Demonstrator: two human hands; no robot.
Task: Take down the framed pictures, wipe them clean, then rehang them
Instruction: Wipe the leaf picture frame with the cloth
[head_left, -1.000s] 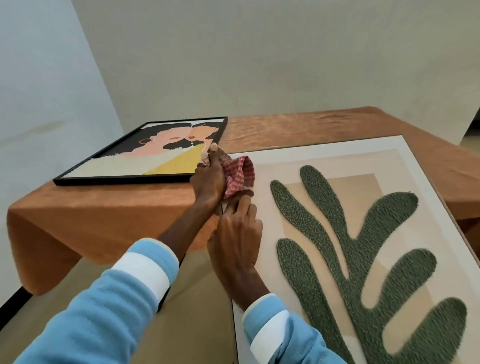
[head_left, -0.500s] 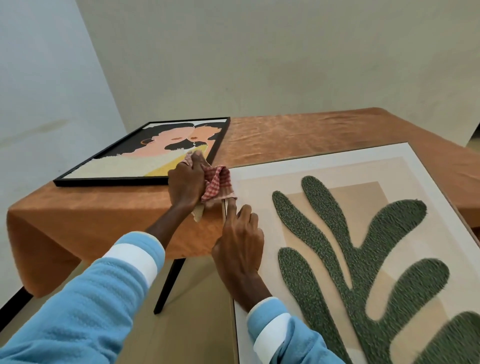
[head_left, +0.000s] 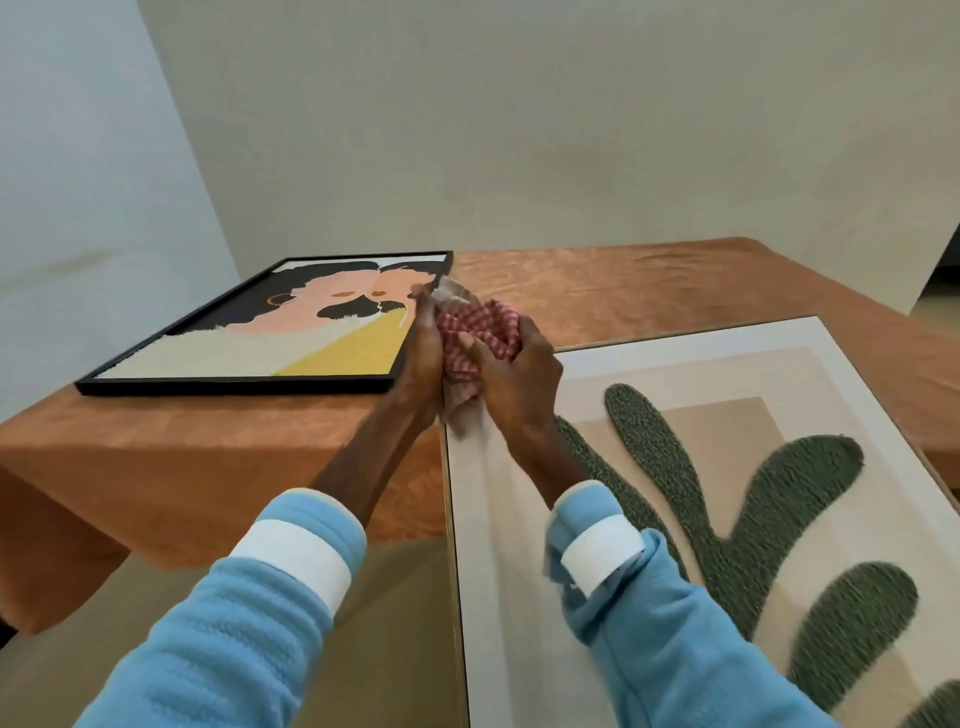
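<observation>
A large light-framed picture of a green plant (head_left: 727, 467) lies on the table at the right, its near end jutting past the table's front edge. A black-framed picture of two faces (head_left: 270, 332) lies flat at the back left. Both my hands hold a red-and-white checked cloth (head_left: 480, 332) bunched between them, above the far left corner of the plant picture. My left hand (head_left: 423, 358) grips the cloth from the left. My right hand (head_left: 511, 379) curls round it from the right. A loose end of the cloth hangs down to the frame's corner.
An orange cloth covers the table (head_left: 649, 280) and drapes over its front and left edges. Pale walls (head_left: 519, 130) stand close behind and to the left. Tan floor (head_left: 395, 623) shows below, between the table and me.
My right hand has left the plant picture's left edge and joined the left hand on the cloth. The cloth is now bunched between both hands, raised a little off the frame.
</observation>
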